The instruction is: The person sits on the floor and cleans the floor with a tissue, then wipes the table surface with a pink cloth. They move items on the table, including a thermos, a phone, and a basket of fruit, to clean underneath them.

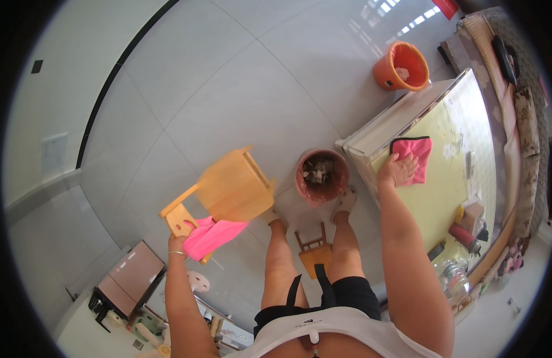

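Pale floor tiles point(228, 89) lay below. A small wooden chair point(228, 191) was lifted clear in the left hand point(178, 243), closed on its backrest with a pink rag point(211, 235). The right hand point(397, 170) was pressed flat and open on a pink cloth point(414, 152) on the desk point(443, 197), near a lined waste bin point(322, 175).

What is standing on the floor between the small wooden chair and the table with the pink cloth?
In the head view, a pink waste bin holding scraps stands between the wooden chair and the table. The right hand presses the pink cloth.
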The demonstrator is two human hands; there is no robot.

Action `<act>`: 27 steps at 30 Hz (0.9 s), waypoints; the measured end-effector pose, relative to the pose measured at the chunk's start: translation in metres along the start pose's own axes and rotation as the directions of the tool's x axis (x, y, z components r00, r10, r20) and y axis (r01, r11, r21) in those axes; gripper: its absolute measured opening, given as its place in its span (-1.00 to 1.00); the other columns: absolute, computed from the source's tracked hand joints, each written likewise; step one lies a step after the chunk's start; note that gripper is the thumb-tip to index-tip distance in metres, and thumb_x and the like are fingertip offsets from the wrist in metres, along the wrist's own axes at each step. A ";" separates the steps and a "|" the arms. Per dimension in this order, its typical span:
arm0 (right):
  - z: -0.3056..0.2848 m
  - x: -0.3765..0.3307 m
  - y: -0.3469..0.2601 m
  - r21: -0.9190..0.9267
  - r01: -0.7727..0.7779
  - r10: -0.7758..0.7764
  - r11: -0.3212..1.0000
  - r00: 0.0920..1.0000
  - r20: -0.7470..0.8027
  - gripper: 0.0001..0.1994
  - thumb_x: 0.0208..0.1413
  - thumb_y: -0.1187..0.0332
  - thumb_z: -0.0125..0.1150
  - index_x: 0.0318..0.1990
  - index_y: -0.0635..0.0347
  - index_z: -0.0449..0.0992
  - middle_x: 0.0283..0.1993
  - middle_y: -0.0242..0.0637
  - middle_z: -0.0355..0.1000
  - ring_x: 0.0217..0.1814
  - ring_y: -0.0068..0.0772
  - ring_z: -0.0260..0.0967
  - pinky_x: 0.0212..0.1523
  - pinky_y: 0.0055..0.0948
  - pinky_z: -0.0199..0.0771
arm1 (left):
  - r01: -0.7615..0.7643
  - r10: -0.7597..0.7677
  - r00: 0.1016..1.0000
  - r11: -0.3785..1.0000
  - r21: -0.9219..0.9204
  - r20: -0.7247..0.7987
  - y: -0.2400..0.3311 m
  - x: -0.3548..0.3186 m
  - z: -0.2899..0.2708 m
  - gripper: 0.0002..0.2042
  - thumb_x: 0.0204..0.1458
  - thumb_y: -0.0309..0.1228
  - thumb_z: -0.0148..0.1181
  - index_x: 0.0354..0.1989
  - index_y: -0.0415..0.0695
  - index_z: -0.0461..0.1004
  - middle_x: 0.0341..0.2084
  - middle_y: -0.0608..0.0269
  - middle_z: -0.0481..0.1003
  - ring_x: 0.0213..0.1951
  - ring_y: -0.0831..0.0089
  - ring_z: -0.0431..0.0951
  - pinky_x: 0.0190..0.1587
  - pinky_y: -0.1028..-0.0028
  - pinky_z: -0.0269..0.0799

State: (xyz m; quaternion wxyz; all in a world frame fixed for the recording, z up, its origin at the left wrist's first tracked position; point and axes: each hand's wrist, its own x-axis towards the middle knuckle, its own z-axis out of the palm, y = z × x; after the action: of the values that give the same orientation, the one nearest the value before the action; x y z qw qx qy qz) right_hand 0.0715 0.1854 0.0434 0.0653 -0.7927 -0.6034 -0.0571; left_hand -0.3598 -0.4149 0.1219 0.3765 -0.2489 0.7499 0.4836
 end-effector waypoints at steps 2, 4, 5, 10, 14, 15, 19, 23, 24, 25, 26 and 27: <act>-0.001 0.000 -0.001 -0.015 -0.004 0.004 1.000 1.000 0.007 -0.39 0.21 0.05 -0.01 0.37 0.08 0.19 0.54 -0.20 -0.02 0.59 -0.04 -0.19 0.51 0.00 -0.23 | 0.002 -0.001 1.000 1.000 0.004 -0.031 -0.005 0.005 -0.034 -0.50 -0.12 -0.77 0.07 0.10 -0.28 0.37 -0.15 -0.02 0.54 -0.23 0.09 0.65 -0.24 0.15 0.66; 0.001 0.002 0.000 -0.020 -0.010 0.010 1.000 1.000 0.006 -0.39 0.21 0.05 -0.01 0.37 0.08 0.18 0.54 -0.20 -0.02 0.59 -0.04 -0.19 0.51 0.00 -0.23 | 0.015 -0.014 0.997 1.000 0.013 -0.079 -0.003 0.013 -0.052 -0.48 -0.11 -0.78 0.08 0.12 -0.24 0.37 -0.15 0.00 0.54 -0.22 0.09 0.64 -0.23 0.14 0.66; 0.003 0.002 0.003 -0.026 -0.012 0.012 1.000 1.000 0.003 -0.39 0.22 0.05 -0.01 0.38 0.08 0.18 0.54 -0.20 -0.02 0.59 -0.04 -0.19 0.51 0.00 -0.24 | 0.037 -0.035 0.995 0.999 0.025 -0.093 0.002 0.017 -0.054 -0.47 -0.11 -0.78 0.08 0.12 -0.21 0.37 -0.15 0.02 0.54 -0.22 0.09 0.64 -0.22 0.15 0.66; 0.000 0.000 0.003 -0.021 -0.007 0.007 1.000 1.000 0.017 -0.38 0.22 0.05 -0.02 0.39 0.08 0.16 0.53 -0.19 -0.02 0.59 -0.03 -0.20 0.51 0.01 -0.24 | 0.101 -0.092 0.981 0.994 0.046 -0.169 0.005 0.033 -0.085 -0.47 -0.09 -0.78 0.11 0.13 -0.14 0.38 -0.14 0.07 0.55 -0.19 0.10 0.63 -0.19 0.15 0.65; 0.002 0.000 0.002 -0.015 -0.004 0.005 1.000 1.000 0.010 -0.39 0.22 0.05 -0.02 0.38 0.08 0.17 0.53 -0.18 -0.01 0.59 -0.03 -0.20 0.51 0.01 -0.24 | 0.112 -0.101 0.970 0.993 0.041 -0.220 -0.007 0.041 -0.108 -0.47 -0.05 -0.76 0.13 0.15 -0.12 0.37 -0.12 0.09 0.55 -0.16 0.12 0.62 -0.15 0.15 0.64; 0.003 0.000 0.002 -0.012 -0.002 0.002 1.000 1.000 0.009 -0.39 0.22 0.05 -0.02 0.38 0.08 0.17 0.53 -0.18 -0.01 0.59 -0.02 -0.20 0.51 0.02 -0.23 | 0.116 -0.104 0.968 0.992 0.038 -0.229 -0.012 0.040 -0.113 -0.47 -0.04 -0.75 0.14 0.17 -0.11 0.35 -0.10 0.09 0.54 -0.15 0.12 0.62 -0.13 0.16 0.64; -0.004 0.003 0.000 -0.042 -0.018 0.019 0.999 1.000 0.017 -0.39 0.22 0.05 -0.03 0.38 0.08 0.17 0.53 -0.18 0.00 0.59 -0.04 -0.18 0.51 0.01 -0.21 | 0.237 -0.233 0.959 0.971 0.006 -0.164 -0.009 0.042 -0.112 -0.44 -0.02 -0.69 0.19 0.23 -0.12 0.31 -0.01 0.06 0.51 -0.10 0.16 0.61 -0.15 0.14 0.65; -0.003 0.004 0.001 -0.077 -0.009 0.008 0.997 1.000 -0.005 -0.38 0.22 0.04 -0.03 0.39 0.07 0.18 0.52 -0.18 0.02 0.58 -0.06 -0.15 0.50 -0.01 -0.19 | 0.150 0.021 0.917 0.907 0.394 -0.397 -0.022 0.039 -0.118 -0.39 -0.05 -0.48 0.30 0.25 -0.12 0.28 0.14 -0.06 0.40 0.06 -0.02 0.50 0.08 0.06 0.51; 0.006 -0.005 -0.006 -0.051 -0.011 0.012 0.999 0.999 0.030 -0.38 0.22 0.04 -0.03 0.39 0.07 0.17 0.52 -0.18 0.02 0.58 -0.05 -0.15 0.50 -0.01 -0.19 | 0.277 0.121 0.823 0.766 0.580 -0.554 -0.016 0.035 -0.161 -0.35 -0.08 -0.43 0.32 0.27 -0.15 0.26 0.16 -0.10 0.38 0.10 -0.05 0.46 0.15 0.07 0.45; 0.010 -0.009 -0.008 -0.023 -0.015 0.016 1.000 0.998 0.062 -0.38 0.22 0.04 -0.03 0.39 0.08 0.17 0.53 -0.17 0.01 0.59 -0.04 -0.17 0.51 0.00 -0.20 | 0.428 0.234 0.725 0.585 0.689 -0.648 -0.013 0.035 -0.178 -0.30 -0.11 -0.38 0.34 0.28 -0.17 0.24 0.18 -0.14 0.36 0.14 -0.08 0.42 0.21 0.07 0.40; 0.005 -0.003 -0.003 -0.026 -0.016 0.017 1.000 0.999 0.045 -0.38 0.21 0.05 -0.03 0.39 0.08 0.17 0.53 -0.17 -0.01 0.59 -0.02 -0.19 0.51 0.01 -0.22 | 0.402 0.284 0.764 0.493 0.771 -0.580 -0.017 0.037 -0.154 -0.26 -0.13 -0.36 0.34 0.30 -0.21 0.21 0.19 -0.18 0.35 0.19 -0.10 0.37 0.27 0.11 0.32; 0.001 0.002 0.001 -0.027 -0.018 0.019 0.999 0.999 0.032 -0.38 0.21 0.06 -0.03 0.39 0.09 0.16 0.54 -0.16 -0.03 0.59 -0.01 -0.21 0.51 0.02 -0.24 | 0.369 0.330 0.798 0.395 0.841 -0.504 -0.023 0.027 -0.133 -0.22 -0.16 -0.34 0.33 0.32 -0.25 0.17 0.19 -0.23 0.33 0.23 -0.12 0.31 0.32 0.14 0.24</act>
State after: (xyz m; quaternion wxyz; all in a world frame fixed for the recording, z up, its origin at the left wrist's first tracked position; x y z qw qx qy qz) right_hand 0.0733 0.1875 0.0431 0.0454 -0.7998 -0.5963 -0.0517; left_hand -0.4017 -0.5461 0.1211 0.1957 -0.1482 0.9616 -0.1226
